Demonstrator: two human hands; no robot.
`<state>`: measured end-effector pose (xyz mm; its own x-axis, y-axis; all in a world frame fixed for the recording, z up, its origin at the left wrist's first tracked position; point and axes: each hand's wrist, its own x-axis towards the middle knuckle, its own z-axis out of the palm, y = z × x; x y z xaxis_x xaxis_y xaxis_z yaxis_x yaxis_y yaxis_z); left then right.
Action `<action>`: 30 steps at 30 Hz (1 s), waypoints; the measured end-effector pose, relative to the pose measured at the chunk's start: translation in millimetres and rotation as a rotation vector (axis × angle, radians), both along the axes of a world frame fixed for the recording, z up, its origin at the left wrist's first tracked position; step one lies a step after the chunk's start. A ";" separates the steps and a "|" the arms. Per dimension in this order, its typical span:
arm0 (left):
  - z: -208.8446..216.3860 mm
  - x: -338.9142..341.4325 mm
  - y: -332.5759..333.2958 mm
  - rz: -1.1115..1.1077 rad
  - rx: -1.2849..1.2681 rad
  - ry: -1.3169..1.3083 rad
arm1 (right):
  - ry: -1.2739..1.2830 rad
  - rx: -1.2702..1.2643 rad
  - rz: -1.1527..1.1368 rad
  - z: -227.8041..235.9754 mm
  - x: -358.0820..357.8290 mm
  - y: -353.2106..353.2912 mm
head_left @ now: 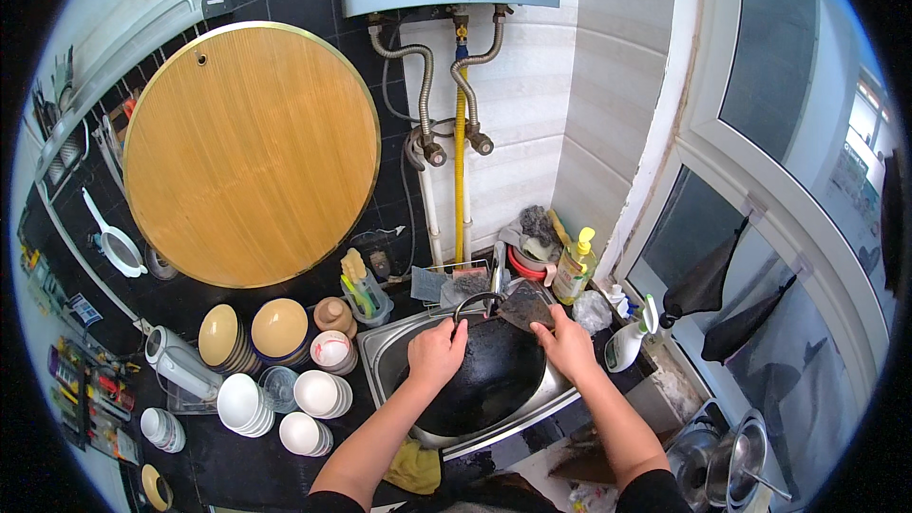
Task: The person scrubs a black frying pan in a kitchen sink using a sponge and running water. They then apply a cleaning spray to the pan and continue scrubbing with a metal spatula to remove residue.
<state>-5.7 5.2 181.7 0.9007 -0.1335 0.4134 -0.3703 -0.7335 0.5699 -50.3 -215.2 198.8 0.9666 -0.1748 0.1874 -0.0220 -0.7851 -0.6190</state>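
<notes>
A large black wok (484, 380) lies in the stainless steel sink (385, 361), its inside wet and dark. My left hand (437, 353) is closed around the wok's curved black loop handle (475, 300) at the far left rim. Over the wok's far right side, my right hand (568, 347) pinches a dark, flat, squarish piece (525, 307) between thumb and fingers; whether it is a scouring pad or a scraper I cannot tell. A yellow cloth (414, 467) lies at the sink's near left corner.
Stacked white bowls (239, 403) and yellow bowls (279, 327) stand left of the sink. Behind it are a dish soap bottle (574, 268) and a wire rack (446, 285). A spray bottle (627, 342) stands right; a round wooden board (252, 157) hangs on the wall.
</notes>
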 end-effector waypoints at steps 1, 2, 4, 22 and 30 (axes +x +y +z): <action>-0.5 -0.1 0.1 -0.010 0.020 -0.004 | 0.005 0.003 -0.002 1.7 -0.2 -0.5; -1.3 0.0 0.9 -0.016 0.026 -0.024 | 0.007 0.006 0.000 3.9 0.3 0.1; -3.8 0.7 2.7 -0.028 0.040 -0.064 | -0.012 -0.048 0.000 6.8 0.7 2.5; -7.4 0.3 4.9 -0.090 0.097 -0.061 | -0.216 -0.428 0.150 20.7 18.8 6.2; -7.2 -0.1 8.0 -0.095 0.057 -0.017 | -0.331 -0.464 0.255 16.9 25.7 3.9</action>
<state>-5.8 13.1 174.5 0.8756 -0.2419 0.4181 -0.4493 -0.7255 0.5213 -24.6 -211.3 215.7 0.8448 0.2250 0.4855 0.3359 -0.9292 -0.1539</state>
